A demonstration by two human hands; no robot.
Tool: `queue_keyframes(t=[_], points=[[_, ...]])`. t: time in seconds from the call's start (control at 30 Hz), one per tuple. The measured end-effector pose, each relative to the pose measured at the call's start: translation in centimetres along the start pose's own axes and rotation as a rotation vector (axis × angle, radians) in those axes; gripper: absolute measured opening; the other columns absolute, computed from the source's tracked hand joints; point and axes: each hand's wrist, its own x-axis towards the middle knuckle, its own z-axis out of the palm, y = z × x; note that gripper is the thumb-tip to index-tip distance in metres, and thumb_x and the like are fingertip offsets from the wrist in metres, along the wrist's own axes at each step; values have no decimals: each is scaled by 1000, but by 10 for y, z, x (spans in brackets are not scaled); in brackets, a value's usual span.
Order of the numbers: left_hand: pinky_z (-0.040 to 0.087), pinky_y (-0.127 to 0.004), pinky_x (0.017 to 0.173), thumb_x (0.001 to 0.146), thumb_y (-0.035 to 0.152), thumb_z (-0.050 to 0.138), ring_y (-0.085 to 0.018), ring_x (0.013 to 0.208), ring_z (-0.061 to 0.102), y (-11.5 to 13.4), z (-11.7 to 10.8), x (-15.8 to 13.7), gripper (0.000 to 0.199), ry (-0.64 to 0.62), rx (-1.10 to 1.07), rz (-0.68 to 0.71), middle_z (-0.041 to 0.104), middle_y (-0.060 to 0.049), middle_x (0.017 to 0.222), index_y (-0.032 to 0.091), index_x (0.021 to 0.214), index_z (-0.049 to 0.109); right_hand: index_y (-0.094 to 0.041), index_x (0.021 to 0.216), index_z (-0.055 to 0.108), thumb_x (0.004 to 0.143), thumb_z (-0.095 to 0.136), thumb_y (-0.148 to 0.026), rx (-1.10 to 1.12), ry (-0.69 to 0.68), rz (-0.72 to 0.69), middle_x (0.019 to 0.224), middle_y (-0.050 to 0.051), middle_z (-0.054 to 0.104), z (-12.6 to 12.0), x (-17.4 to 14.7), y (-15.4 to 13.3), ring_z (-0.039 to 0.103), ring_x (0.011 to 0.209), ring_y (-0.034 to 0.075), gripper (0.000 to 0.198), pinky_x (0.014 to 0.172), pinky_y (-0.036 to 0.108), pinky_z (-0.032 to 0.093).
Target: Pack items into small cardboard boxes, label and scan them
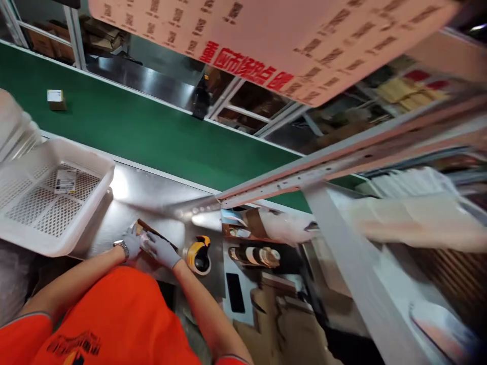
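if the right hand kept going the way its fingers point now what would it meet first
The right hand points up-left across the small cardboard box it grips, toward the left hand on the far side. Beyond that, probably the white perforated basket, though depth is unclear in this tilted view.

Both gloved hands, left hand (131, 243) and right hand (163, 251), grip a small brown cardboard box (149, 237) on the shiny steel table (152, 195), beside a yellow-black tape dispenser (198, 254).
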Motion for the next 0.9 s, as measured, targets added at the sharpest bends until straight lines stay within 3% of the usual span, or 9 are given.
queue_keyframes(t=[0.07, 0.13, 0.27, 0.33, 0.43, 0.57, 0.63, 0.77, 0.9], points=[[62, -63, 115, 98, 24, 75, -54, 161, 52, 2, -1, 1, 64, -16, 33, -20, 48, -32, 179, 10, 160, 71, -25, 142, 78, 101, 67, -16, 17, 99, 53, 166, 12, 69, -1, -26, 4, 67, 149, 28, 43, 127, 44, 56], [64, -59, 111, 99, 20, 71, -51, 158, 55, 2, -1, 1, 59, -15, 72, -34, 45, -32, 181, 8, 157, 72, -19, 137, 78, 106, 58, -20, 75, 278, 239, 148, 17, 77, 4, -57, 11, 70, 138, 30, 36, 121, 48, 59], [64, -50, 107, 99, 4, 58, -45, 154, 60, 1, 6, 2, 58, 2, 155, -53, 47, -31, 180, 10, 155, 74, -19, 96, 76, 104, 52, -29, 328, 552, 641, 96, 10, 78, 28, -103, 23, 74, 95, 30, 27, 88, 44, 63], [64, -50, 107, 99, 4, 58, -44, 152, 62, 1, 9, 2, 58, 13, 175, -60, 48, -31, 179, 12, 154, 75, -22, 83, 70, 100, 54, -27, 385, 519, 629, 82, 5, 73, 40, -105, 23, 72, 83, 26, 24, 77, 37, 59], [62, -52, 109, 102, 18, 67, -46, 151, 61, 2, 8, 0, 53, 4, 174, -70, 46, -32, 179, 12, 154, 74, -22, 79, 70, 97, 63, -25, 425, 445, 513, 82, 1, 73, 46, -86, 15, 70, 84, 21, 20, 80, 32, 55], [59, -59, 113, 106, 44, 73, -50, 155, 56, 5, -6, -6, 58, -2, 133, -64, 39, -35, 182, 9, 152, 73, -22, 89, 80, 93, 77, -27, 501, 310, 338, 93, -1, 78, 38, -62, 10, 70, 92, 19, 7, 88, 30, 54], [58, -61, 115, 105, 48, 76, -51, 157, 53, 7, -13, -6, 60, 5, 89, -55, 40, -36, 180, 8, 150, 73, -21, 99, 84, 90, 83, -30, 537, 262, 300, 99, 0, 81, 35, -59, 15, 72, 95, 21, 12, 89, 31, 56], [59, -56, 115, 100, 47, 85, -47, 150, 59, 9, -15, 10, 62, 56, 3, -143, 51, -32, 172, 10, 149, 70, -17, 111, 85, 101, 71, -32, 541, 248, 319, 110, 8, 85, 33, -59, 27, 77, 105, 25, 23, 95, 37, 60], [61, -46, 105, 85, 50, 101, -41, 135, 69, 5, -7, 30, 88, 161, -98, -320, 60, -29, 155, 9, 152, 60, -16, 109, 86, 103, 63, -23, 334, 281, 391, 115, 16, 84, 30, -60, 21, 76, 112, 30, 25, 102, 43, 59]])
